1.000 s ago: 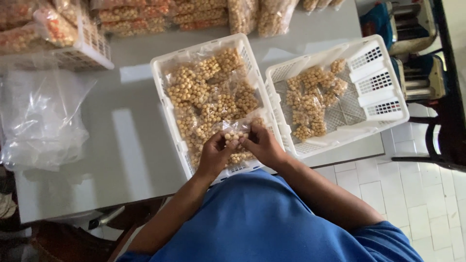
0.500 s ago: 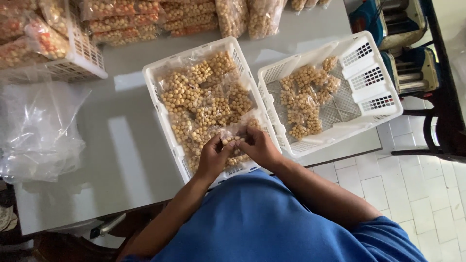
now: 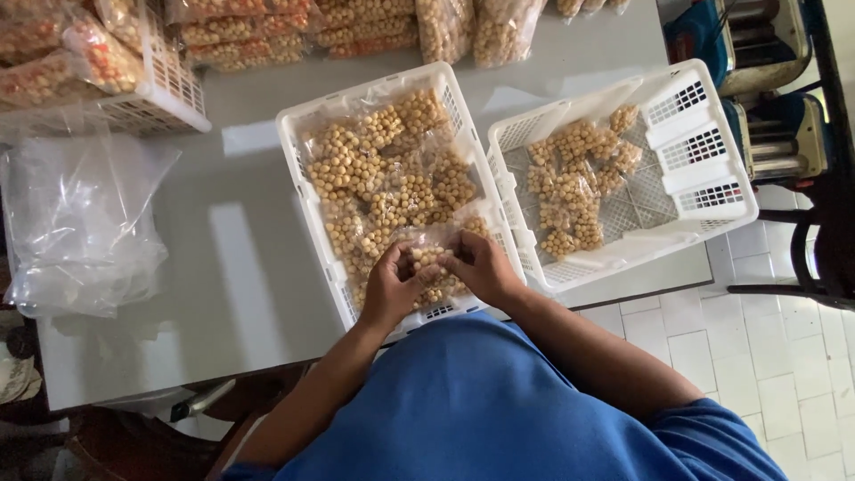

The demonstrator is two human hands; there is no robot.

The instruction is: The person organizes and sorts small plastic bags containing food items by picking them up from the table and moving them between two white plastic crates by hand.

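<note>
Nearest to the camera there is the person's blue shirt (image 3: 499, 410), and two bare forearms go out from it to the table. There are two hands. The left hand (image 3: 392, 287) and the right hand (image 3: 481, 265) meet over the near end of the middle basket (image 3: 294, 151). Between them they hold one small clear bag of round yellow balls (image 3: 429, 260). The fingers of both hands are bent and closed narrow on the upper part of this bag, thumbs and fingertips pinching the plastic; the two hands are almost touching each other. The bag sits just above the other bags in that basket, at its near edge.

I count three white plastic baskets on the grey table (image 3: 240, 294). The middle basket is filled with many clear bags of the same yellow balls; I cannot count them exactly because they overlap. The right basket (image 3: 704, 191) is just beside the middle one, and it holds only some bags, about four or five, lying at its left part, so its grid bottom shows at the right.

On the left side of the table lies one heap of empty clear plastic bags (image 3: 80, 223), well apart from the hands. Farther, at the top left corner, the third basket (image 3: 169, 98) holds bags with more orange content. At the far edge of the table lies a row of more filled bags (image 3: 356, 27).
</note>
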